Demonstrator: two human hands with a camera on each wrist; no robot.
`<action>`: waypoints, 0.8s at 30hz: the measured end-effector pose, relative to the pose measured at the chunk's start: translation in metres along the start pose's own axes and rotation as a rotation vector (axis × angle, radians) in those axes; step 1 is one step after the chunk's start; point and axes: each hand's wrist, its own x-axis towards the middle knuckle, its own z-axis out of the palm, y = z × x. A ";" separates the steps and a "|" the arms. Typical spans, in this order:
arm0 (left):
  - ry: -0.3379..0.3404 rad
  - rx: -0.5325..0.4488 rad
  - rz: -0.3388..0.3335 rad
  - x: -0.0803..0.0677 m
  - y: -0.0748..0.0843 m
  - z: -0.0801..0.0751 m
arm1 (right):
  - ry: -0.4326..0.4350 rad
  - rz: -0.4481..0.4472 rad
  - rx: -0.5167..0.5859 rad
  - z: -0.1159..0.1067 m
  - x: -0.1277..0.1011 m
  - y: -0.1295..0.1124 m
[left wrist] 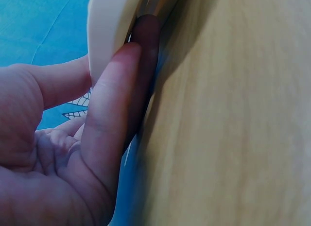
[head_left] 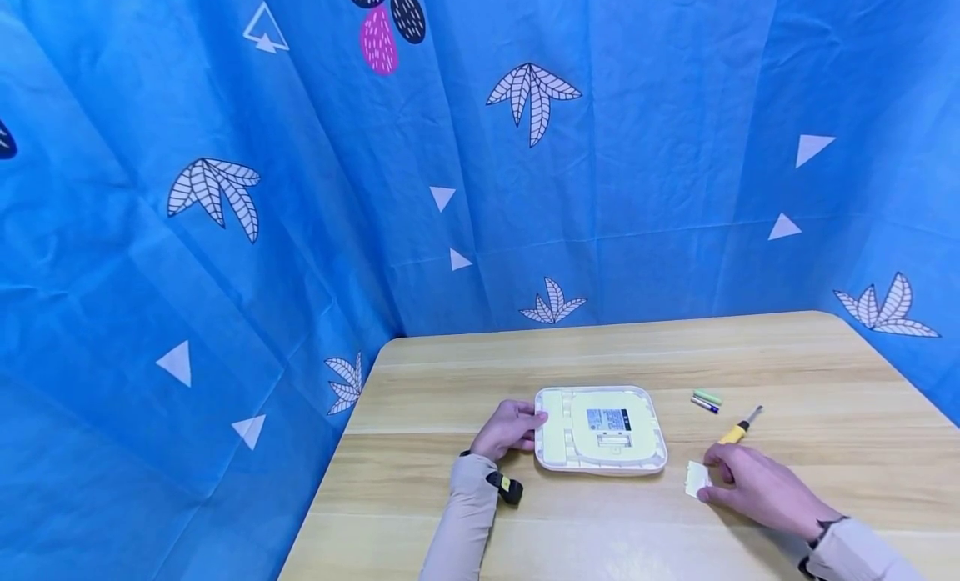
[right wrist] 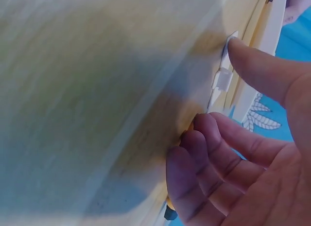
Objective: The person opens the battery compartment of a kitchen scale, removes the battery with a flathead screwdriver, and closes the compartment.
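Observation:
A flat white device [head_left: 555, 456] with rounded corners lies on the table, its labelled underside up and a battery compartment [head_left: 615, 440] uncovered. At its left edge my left hand [head_left: 512, 429] grips it, thumb on top and fingers beneath; the left wrist view shows the fingers [left wrist: 109, 90] under the rim. Right of the device, my right hand [head_left: 761, 485] holds a small white battery cover [head_left: 696, 478] by its edges, low over the table. In the right wrist view, the thumb [right wrist: 257, 65] is at one end of the cover [right wrist: 223, 80] and fingertips at the other.
A yellow-handled screwdriver [head_left: 735, 433] lies just beyond my right hand, its tip pointing away. Two small batteries, one green [head_left: 707, 396] and one dark blue and white [head_left: 704, 405], lie right of the device. Blue patterned cloth [head_left: 637, 256] hangs behind the wooden table [head_left: 420, 389].

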 end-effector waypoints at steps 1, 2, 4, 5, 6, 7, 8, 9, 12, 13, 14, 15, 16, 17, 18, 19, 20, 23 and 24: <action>-0.001 -0.003 -0.002 0.000 0.000 0.000 | -0.002 -0.001 0.006 0.001 0.000 0.000; -0.001 -0.001 -0.002 0.000 0.000 0.000 | -0.004 -0.001 0.018 0.001 0.000 0.000; -0.002 -0.001 -0.004 -0.001 0.000 0.000 | -0.002 -0.005 0.041 0.003 -0.001 0.001; -0.002 -0.003 -0.005 -0.001 0.000 0.000 | 0.000 -0.011 0.049 0.004 -0.001 0.001; -0.001 0.000 -0.003 -0.001 0.000 -0.001 | 0.003 -0.012 0.059 0.005 -0.001 0.001; -0.002 -0.002 -0.003 -0.001 0.000 -0.001 | 0.006 -0.013 0.066 0.005 -0.001 0.001; -0.002 -0.003 -0.002 -0.001 0.000 -0.001 | 0.008 -0.012 0.073 0.006 -0.002 0.001; -0.002 -0.006 -0.003 -0.001 0.000 -0.001 | 0.011 -0.014 0.078 0.006 -0.002 0.001; -0.006 -0.008 -0.002 -0.001 0.000 -0.001 | 0.009 -0.013 0.088 0.006 -0.001 0.001; -0.008 -0.012 -0.003 -0.001 0.000 -0.001 | 0.008 -0.011 0.092 0.006 -0.001 0.002; -0.009 -0.013 -0.002 -0.001 0.000 -0.001 | 0.006 -0.018 0.093 0.006 -0.001 0.002; -0.011 -0.013 -0.001 -0.001 0.000 0.000 | 0.004 -0.025 0.096 0.006 -0.001 0.002; -0.014 -0.012 0.002 -0.001 0.000 0.000 | 0.002 -0.030 0.097 0.006 -0.001 0.002; -0.016 -0.013 0.005 -0.001 0.000 0.000 | 0.000 -0.027 0.103 0.006 0.000 0.002; -0.017 -0.016 0.005 -0.001 0.000 0.000 | -0.004 -0.026 0.110 0.006 0.000 0.002; -0.018 -0.018 0.006 -0.001 0.000 0.000 | -0.011 -0.023 0.118 0.006 0.000 0.002; -0.018 -0.018 0.007 -0.001 0.000 0.000 | -0.018 -0.026 0.125 0.006 0.000 0.002; -0.015 -0.018 0.009 -0.001 0.000 -0.001 | -0.040 -0.010 0.151 0.006 0.001 0.001; -0.013 -0.019 0.007 -0.001 0.000 -0.001 | -0.046 -0.016 0.153 0.005 0.001 0.001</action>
